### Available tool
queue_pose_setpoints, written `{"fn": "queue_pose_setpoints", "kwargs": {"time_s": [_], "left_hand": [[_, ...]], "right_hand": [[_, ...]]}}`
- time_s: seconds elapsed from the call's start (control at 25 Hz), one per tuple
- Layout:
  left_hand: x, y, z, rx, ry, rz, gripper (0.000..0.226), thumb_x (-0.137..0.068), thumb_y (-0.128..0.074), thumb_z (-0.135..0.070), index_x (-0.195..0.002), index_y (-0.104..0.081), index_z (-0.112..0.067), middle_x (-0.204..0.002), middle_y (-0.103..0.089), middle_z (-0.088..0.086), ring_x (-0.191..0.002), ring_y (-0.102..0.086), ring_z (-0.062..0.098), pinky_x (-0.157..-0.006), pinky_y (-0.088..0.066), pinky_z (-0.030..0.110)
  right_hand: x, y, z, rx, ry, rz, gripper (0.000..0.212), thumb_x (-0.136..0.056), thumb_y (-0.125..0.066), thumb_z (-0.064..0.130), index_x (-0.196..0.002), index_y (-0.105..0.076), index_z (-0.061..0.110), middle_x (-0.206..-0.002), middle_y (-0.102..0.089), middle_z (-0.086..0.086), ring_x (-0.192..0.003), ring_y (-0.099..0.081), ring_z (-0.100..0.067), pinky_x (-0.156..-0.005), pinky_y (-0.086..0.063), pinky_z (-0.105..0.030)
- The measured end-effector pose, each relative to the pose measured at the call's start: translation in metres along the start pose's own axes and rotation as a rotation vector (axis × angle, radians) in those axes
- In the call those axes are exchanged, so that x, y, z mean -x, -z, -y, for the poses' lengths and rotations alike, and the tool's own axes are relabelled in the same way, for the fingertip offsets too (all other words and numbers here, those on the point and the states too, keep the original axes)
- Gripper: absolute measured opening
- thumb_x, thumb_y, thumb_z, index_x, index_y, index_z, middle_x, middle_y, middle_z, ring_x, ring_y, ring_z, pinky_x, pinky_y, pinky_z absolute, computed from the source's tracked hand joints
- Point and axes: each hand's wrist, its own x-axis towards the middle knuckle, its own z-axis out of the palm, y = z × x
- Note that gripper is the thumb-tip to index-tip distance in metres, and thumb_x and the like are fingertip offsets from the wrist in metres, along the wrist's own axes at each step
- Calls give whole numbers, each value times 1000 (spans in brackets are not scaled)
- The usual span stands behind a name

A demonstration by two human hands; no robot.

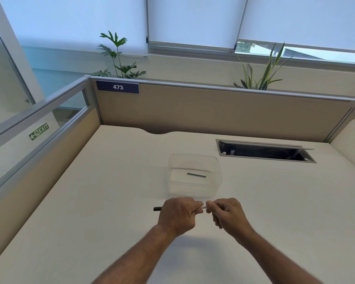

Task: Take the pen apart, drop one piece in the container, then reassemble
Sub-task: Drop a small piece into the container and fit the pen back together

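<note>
The pen (pixel 203 206) is held level above the counter (pixel 90 201), just in front of the container (pixel 194 175), with both hands closed on it. Only two bits of it show: a dark end (pixel 157 208) sticking out to the left of the left hand (pixel 178 215), and a short white stretch in the gap between the two hands. The left hand's grip is a fist wrapped round the pen body, knuckles up. The right hand (pixel 225 212) pinches the white part with its fingertips (pixel 209 204), its other fingers curled under; whether it holds a separate piece or the same body cannot be told. The two hands nearly touch. The container is clear plastic, open on top, and stands on the counter just beyond the hands; a thin dark rod (pixel 196 175) lies flat on its floor, slightly slanted. Farther back and to the right, a cable hatch (pixel 264 151) is set into the counter with its flap raised. A beige partition (pixel 213 111) closes off the back, bearing a blue label (pixel 117 87) reading 473, with two plants (pixel 119 58) rising behind it.
</note>
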Motion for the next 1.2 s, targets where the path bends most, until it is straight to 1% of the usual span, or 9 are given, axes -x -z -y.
{"fn": "queue_pose_setpoints", "kwargs": {"time_s": [0.2, 0.36, 0.52, 0.6, 0.68, 0.84, 0.96, 1.04, 1.2], "left_hand": [[-1, 2, -4, -27, -25, -42, 9, -86, -65, -29, -89, -72, -28, -65, -69, -5, -55, -61, 15, -45, -48, 25], [1, 3, -3, -31, -8, -7, 13, -89, -59, -31, -89, -71, -27, -65, -68, -4, -56, -61, 17, -46, -48, 28], [2, 5, 1, -23, 44, 84, 22, -94, -50, -37, -89, -68, -25, -68, -66, 0, -59, -57, 21, -52, -46, 31], [1, 6, 4, 10, 95, 129, 25, -95, -47, -39, -88, -66, -24, -69, -67, 0, -61, -55, 22, -55, -46, 31], [0, 8, 4, 64, 129, 175, 23, -96, -49, -38, -91, -67, -25, -71, -70, -1, -63, -57, 22, -59, -48, 32], [-4, 14, 3, 280, 182, 306, 22, -97, -53, -28, -88, -72, -22, -60, -65, -10, -57, -57, 12, -60, -51, 31], [-7, 16, 2, 354, 176, 380, 25, -97, -52, -22, -82, -72, -20, -48, -51, -20, -51, -51, -2, -52, -40, 21], [-7, 15, 0, 319, 148, 380, 25, -96, -52, -21, -83, -73, -19, -53, -55, -17, -51, -51, -2, -51, -37, 20], [-6, 11, -2, 218, 92, 205, 19, -89, -58, -30, -83, -74, -21, -69, -72, -1, -60, -59, 16, -57, -51, 32]], "right_hand": [[-3, -1, 4, -79, -72, 21, 41, -94, -65, 26, -58, -70, 6, -39, -52, -1, -35, -45, -16, -40, -38, -25], [-5, 0, 9, -36, -124, 101, 50, -96, -60, 38, -53, -66, 12, -37, -49, -1, -31, -40, -14, -39, -34, -20], [-6, 3, 8, 72, -131, 149, 53, -98, -51, 47, -61, -68, 13, -48, -59, -3, -41, -55, -18, -39, -44, -25], [-4, 6, 3, 81, -41, 130, 32, -99, -56, 32, -77, -70, 13, -61, -65, -2, -51, -62, -17, -44, -52, -31], [-3, 9, -2, 152, 90, 106, 17, -97, -59, 18, -82, -67, 17, -67, -65, 0, -55, -63, -13, -48, -55, -35], [-1, 11, -8, 457, 392, 83, 14, -97, -56, 23, -84, -61, 23, -71, -59, 12, -61, -57, -9, -58, -49, -29], [1, 10, -11, 585, 524, 37, 23, -97, -52, 26, -77, -56, 16, -69, -54, 7, -59, -50, -13, -55, -45, -33], [2, 6, -11, 524, 484, 17, 35, -99, -50, 24, -65, -53, 14, -58, -53, 4, -53, -48, -15, -53, -43, -36], [3, -7, -5, 84, 48, 72, 62, -103, -46, 30, -42, -43, 23, -37, -43, 4, -34, -36, -12, -43, -33, -26]]}}
